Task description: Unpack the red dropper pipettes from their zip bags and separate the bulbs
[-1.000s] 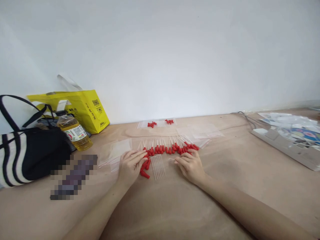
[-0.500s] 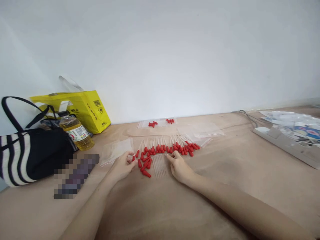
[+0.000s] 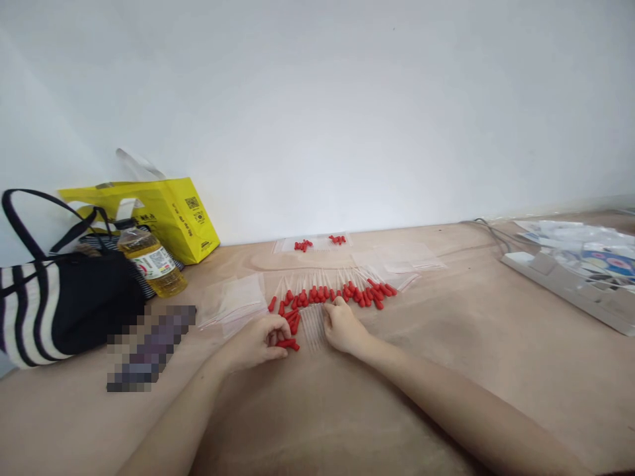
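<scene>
Several red bulbs point(image 3: 296, 322) lie just beside the curled left hand point(image 3: 260, 340).

The right hand point(image 3: 343, 328) is curled, fingers folded toward the palm; what they close on is hidden. Its bare forearm point(image 3: 431, 390) runs back from the right hand, slanting outward. Near the right hand, on its left side, the left hand point(image 3: 262, 340) bends its fingers above an extended thumb; its grip is unclear. The left forearm point(image 3: 198, 390), also bare, slants outward.
</scene>
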The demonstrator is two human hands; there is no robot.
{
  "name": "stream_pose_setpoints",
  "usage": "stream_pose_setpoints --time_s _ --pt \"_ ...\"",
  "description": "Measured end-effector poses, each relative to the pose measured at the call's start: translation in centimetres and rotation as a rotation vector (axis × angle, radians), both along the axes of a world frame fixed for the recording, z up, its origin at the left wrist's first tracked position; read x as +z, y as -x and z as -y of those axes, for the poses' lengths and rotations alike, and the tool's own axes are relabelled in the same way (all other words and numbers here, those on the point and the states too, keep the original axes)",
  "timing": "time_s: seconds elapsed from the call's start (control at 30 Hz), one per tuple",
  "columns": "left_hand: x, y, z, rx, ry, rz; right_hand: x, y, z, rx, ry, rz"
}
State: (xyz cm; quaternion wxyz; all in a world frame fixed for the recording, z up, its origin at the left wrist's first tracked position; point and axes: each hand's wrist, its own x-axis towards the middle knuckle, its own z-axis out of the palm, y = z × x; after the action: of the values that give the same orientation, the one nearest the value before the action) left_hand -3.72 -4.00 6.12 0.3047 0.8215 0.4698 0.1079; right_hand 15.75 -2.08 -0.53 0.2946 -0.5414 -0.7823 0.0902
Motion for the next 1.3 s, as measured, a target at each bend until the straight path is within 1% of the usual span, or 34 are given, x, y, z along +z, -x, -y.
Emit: stream_pose_setpoints --time_s 0.07,0.13,0.27,0.33,0.43,0.53,0.6,0.67,0.77,0.83,0.97,1.07,1.13,1.2,1.27,1.3 --pt "-0.2 -0.3 0.2 -0.03 -0.071 -0.04 0.0 -0.1 -0.1 0.002 -0.02 -0.013" --pt "-0.6 -0.5 0.1 -0.036 -0.187 -0.072 0.0 -0.2 -0.1 0.002 -0.028 -0.021" --pt "-1.6 -0.8 0.0 -0.009 -0.406 -0.113 0.6 -0.4 0.0 -0.004 0.004 -0.02" --pt "-1.8 -1.1 0.0 -0.001 -0.474 -0.136 0.9 -0.5 0.1 -0.007 0.015 -0.02" --pt "-1.8 -1.4 0.2 0.002 -0.515 -0.153 1.5 -0.9 0.0 -0.011 0.019 -0.028" --pt "-1.6 -1.4 0.2 -0.01 -0.501 -0.134 2.4 -2.3 -0.7 -0.014 0.022 -0.033" --pt "-1.4 -1.1 0.1 -0.022 -0.447 -0.116 3.0 -3.7 -1.4 -0.043 0.018 -0.024" --pt "-1.1 -0.6 -0.2 -0.008 -0.394 -0.094 3.5 -5.1 -2.1 -0.132 0.007 0.01" --pt "-0.5 0.5 -0.7 0.072 -0.362 -0.069 3.8 -6.7 -2.9 -0.272 0.021 0.096" --pt "-0.1 1.3 -0.9 0.106 -0.323 -0.071 3.8 -7.2 -3.0 -0.302 0.046 0.145" --pt "0.7 2.1 -0.6 0.068 -0.153 -0.09 3.7 -7.2 -3.0 -0.307 0.1 0.197" --pt "0.7 1.8 -0.2 -0.02 -0.051 -0.056 3.7 -7.0 -2.9 -0.305 0.133 0.21" --pt "0.5 1.3 0.2 -0.109 -0.074 -0.03 3.6 -7.0 -3.0 -0.306 0.141 0.219" --pt "0.3 0.6 0.6 -0.171 -0.153 -0.04 3.6 -6.9 -3.0 -0.307 0.143 0.225" --pt "0.2 -0.2 1.0 -0.198 -0.22 -0.068 3.5 -6.9 -3.1 -0.304 0.15 0.226" --pt "0.2 -0.6 1.2 -0.199 -0.227 -0.082 3.5 -6.9 -3.1 -0.302 0.157 0.227"
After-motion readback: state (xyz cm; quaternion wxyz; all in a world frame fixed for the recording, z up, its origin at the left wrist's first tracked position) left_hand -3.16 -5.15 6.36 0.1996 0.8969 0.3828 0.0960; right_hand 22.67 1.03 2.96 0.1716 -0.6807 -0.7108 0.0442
